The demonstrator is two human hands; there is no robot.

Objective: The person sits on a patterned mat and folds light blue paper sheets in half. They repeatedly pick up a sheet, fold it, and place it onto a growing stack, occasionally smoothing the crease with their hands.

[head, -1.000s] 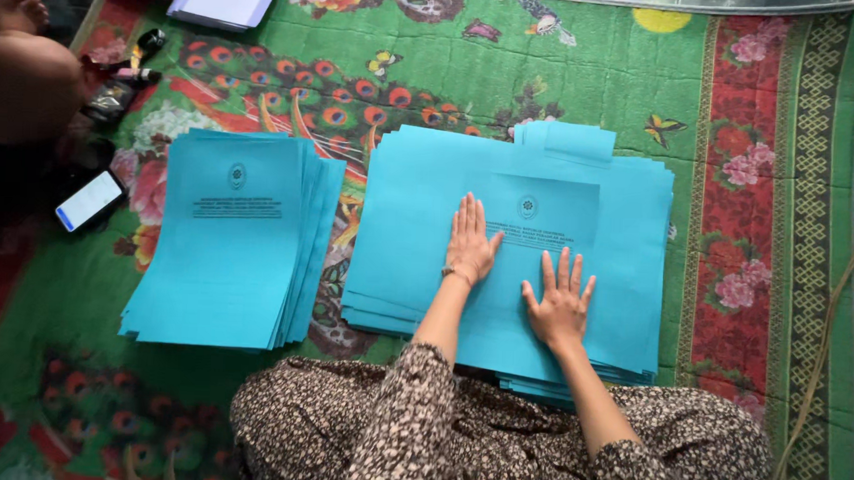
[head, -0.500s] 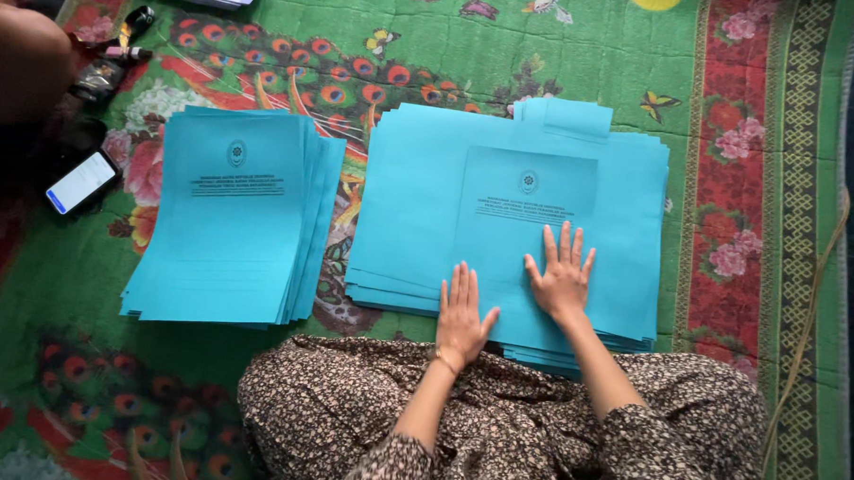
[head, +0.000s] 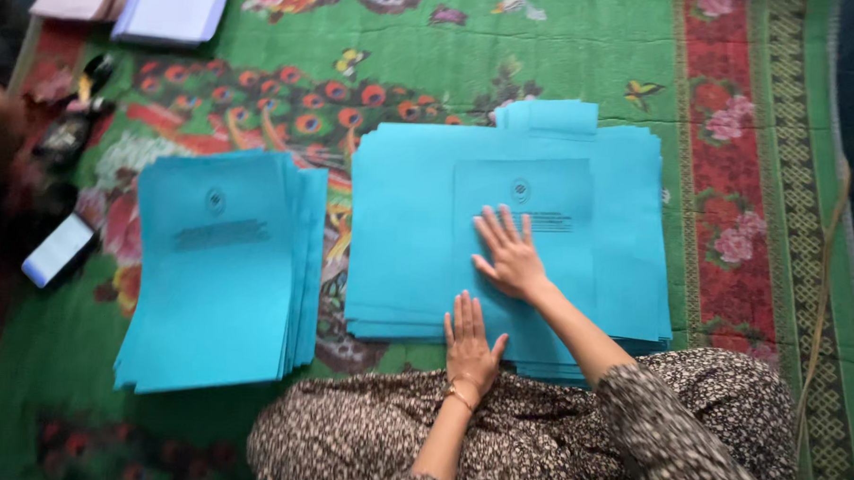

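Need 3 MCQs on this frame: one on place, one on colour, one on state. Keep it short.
1. Where does the right hand rest?
A. on the phone
B. on the printed sheet atop the wide blue stack
C. on the bare mat

2. What colour are the paper stacks?
A. blue
B. yellow
C. red

3. How is the left hand posed?
A. fisted round a pen
B. lifting a sheet
C. flat, fingers spread

Key: 1 B, its palm lies on the printed sheet topping the wide blue stack. 2 A, both the wide stack and the left stack are blue. 3 C, it lies open at the stack's near edge.
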